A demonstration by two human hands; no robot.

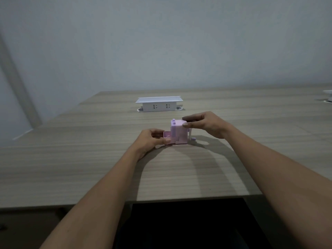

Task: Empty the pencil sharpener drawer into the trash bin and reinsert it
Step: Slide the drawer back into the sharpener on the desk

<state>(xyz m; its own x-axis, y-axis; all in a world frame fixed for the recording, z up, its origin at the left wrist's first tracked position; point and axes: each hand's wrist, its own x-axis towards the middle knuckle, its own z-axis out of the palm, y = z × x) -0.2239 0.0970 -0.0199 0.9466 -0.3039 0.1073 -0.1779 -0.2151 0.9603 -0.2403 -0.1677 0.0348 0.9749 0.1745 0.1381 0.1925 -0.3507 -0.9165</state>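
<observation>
A small pink pencil sharpener [180, 133] stands on the wooden table [89, 168], its crank handle [192, 138] sticking out to the right. My right hand [206, 124] grips the top of the sharpener's body with thumb and fingers. The pink drawer [167, 134] sticks partly out of the sharpener's left side. My left hand [152, 139] pinches that drawer between thumb and fingers. I cannot see what the drawer holds. No trash bin is in view.
A white pop-up socket box [159, 104] stands on the table behind the sharpener. Part of another white fitting [327, 95] shows at the right edge. The table's front edge runs just below my forearms, with a dark gap under it.
</observation>
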